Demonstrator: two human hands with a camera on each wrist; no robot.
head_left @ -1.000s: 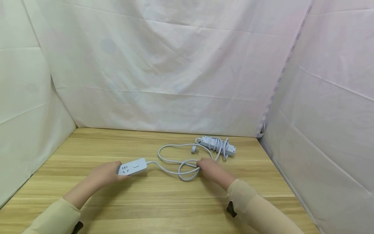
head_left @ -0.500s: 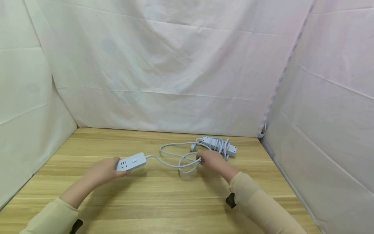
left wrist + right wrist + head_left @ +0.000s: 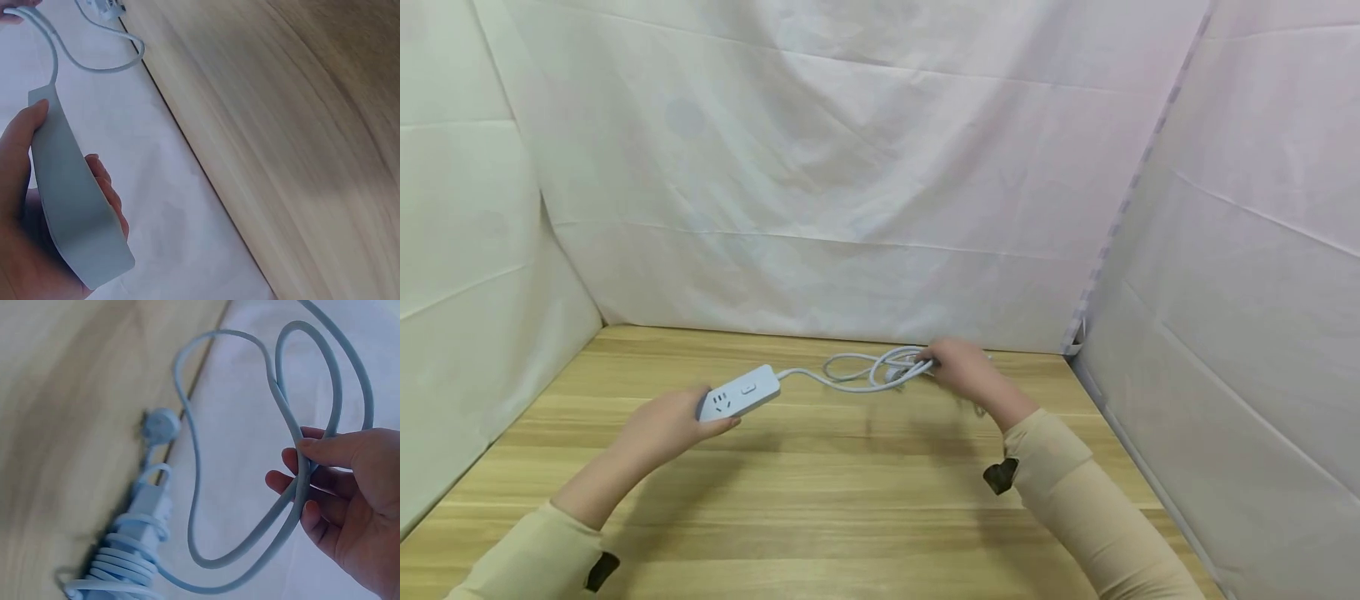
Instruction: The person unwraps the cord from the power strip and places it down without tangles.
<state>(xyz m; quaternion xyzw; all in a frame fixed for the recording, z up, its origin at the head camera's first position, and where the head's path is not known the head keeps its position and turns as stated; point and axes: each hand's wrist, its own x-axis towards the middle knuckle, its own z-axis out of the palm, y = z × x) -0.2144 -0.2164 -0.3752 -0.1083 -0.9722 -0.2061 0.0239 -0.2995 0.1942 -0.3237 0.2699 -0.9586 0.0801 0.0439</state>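
Note:
A white power strip (image 3: 739, 393) is tilted up over the table, its sockets and switch facing up. My left hand (image 3: 666, 425) grips its near end, thumb along one side and fingers along the other in the left wrist view. From the strip's far end a pale cord (image 3: 338, 387) runs across to my right hand (image 3: 966, 371), which pinches several strands of its loops between thumb and fingers. A second power strip (image 3: 150, 509), wrapped in its own cord, lies on the table beyond; in the head view my right hand mostly covers it. A round plug (image 3: 161, 426) lies beside it.
The wooden table (image 3: 820, 508) ends at white cloth hangings (image 3: 820, 192) at the back. More white cloth stands along both sides. Dark straps (image 3: 1002, 475) show under the sleeve cuffs.
My right hand has lifted the cord loops and moved away toward the back, over the wrapped strip. My left hand has raised its power strip slightly and moved it farther back.

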